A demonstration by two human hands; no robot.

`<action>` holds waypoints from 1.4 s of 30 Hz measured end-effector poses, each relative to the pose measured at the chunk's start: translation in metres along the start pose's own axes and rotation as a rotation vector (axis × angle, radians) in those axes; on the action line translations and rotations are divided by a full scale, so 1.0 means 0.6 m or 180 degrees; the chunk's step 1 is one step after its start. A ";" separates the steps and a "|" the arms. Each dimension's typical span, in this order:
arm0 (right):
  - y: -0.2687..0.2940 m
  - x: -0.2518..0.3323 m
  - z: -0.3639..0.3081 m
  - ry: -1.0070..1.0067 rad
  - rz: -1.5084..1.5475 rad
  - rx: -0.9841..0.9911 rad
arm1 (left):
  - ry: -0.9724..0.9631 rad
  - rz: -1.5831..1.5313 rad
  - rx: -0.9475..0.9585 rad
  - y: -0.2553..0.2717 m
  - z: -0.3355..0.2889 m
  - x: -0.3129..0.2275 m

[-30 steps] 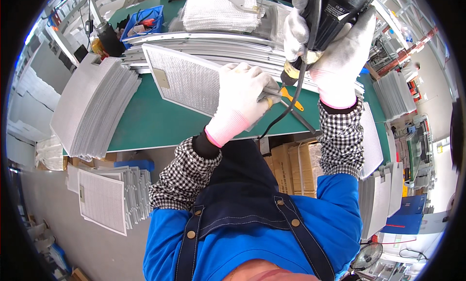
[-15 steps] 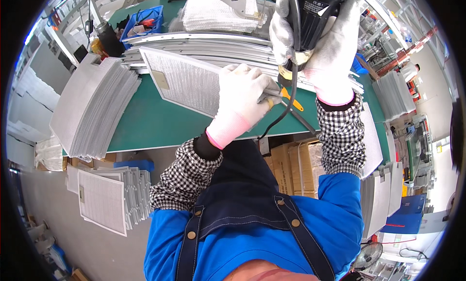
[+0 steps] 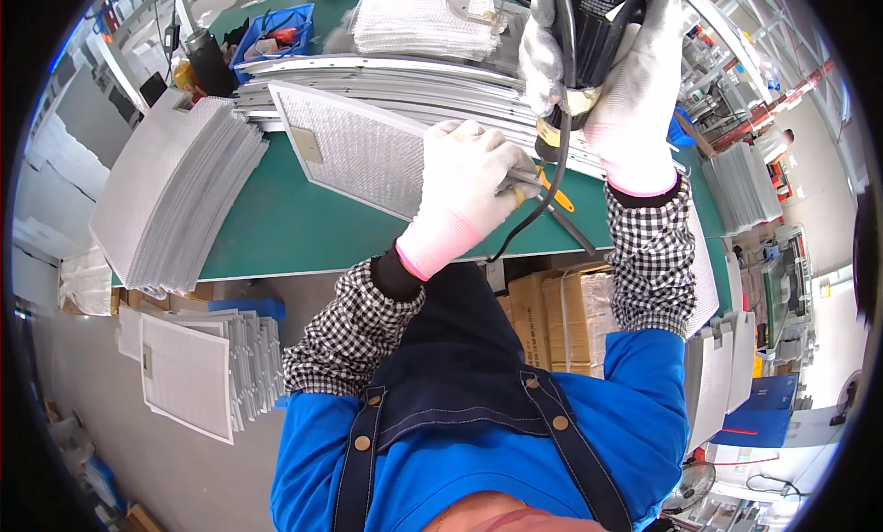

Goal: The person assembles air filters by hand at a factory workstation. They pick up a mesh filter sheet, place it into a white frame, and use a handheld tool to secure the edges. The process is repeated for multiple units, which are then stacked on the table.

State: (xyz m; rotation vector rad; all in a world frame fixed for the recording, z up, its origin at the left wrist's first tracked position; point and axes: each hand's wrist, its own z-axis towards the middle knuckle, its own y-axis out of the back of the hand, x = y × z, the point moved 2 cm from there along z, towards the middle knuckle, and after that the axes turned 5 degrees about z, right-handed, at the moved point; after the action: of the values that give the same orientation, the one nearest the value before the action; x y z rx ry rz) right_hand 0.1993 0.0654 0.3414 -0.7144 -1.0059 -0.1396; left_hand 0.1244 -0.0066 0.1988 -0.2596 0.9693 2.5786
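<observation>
My left hand (image 3: pixel 460 187), in a white glove with a pink cuff, has its fingers wrapped round the right end of a framed metal mesh panel (image 3: pixel 359 150). The panel is tilted over the green bench, with a small beige patch near its left edge. In my gloved right hand (image 3: pixel 635 109) is a black corded power tool (image 3: pixel 602 40), gripped upright just right of the panel's held end. Its lower tip is partly hidden by the black cord (image 3: pixel 533 224). An orange-handled tool (image 3: pixel 559 194) lies beneath, close to my left fingers.
Long metal strips (image 3: pixel 395 83) are stacked across the green bench (image 3: pixel 276 228). Mesh panels (image 3: pixel 175 192) stand stacked at the left, with more (image 3: pixel 189 376) below the bench. A blue bin (image 3: pixel 299 26) and dark bottle (image 3: pixel 210 63) sit behind. Cardboard boxes (image 3: pixel 543 320) are under the bench.
Both hands have shifted slightly right, the left with the mesh panel and the right with the power tool. Each grip stays the same, and the view has shifted a little.
</observation>
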 end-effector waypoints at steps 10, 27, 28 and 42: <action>0.029 0.053 -0.050 0.0773 -0.0809 -0.0037 | -0.0066 -0.0143 -0.0150 0.005 0.003 -0.014; 0.098 0.103 -0.109 0.1500 -0.0289 -0.0815 | -0.0411 -0.0290 -0.0559 -0.019 -0.005 -0.019; 0.103 0.101 -0.109 0.1442 -0.0329 -0.0781 | -0.0227 -0.0381 -0.0542 -0.016 0.002 -0.020; 0.279 0.057 -0.313 0.0497 -0.1408 -0.1790 | -0.0873 -0.0049 -0.0438 -0.051 0.007 -0.060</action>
State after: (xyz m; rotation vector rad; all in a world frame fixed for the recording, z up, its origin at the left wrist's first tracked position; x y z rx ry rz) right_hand 0.4245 0.0871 0.2258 -0.9601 -0.9669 -0.8770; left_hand 0.1695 0.0076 0.1942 0.0513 0.6904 2.5827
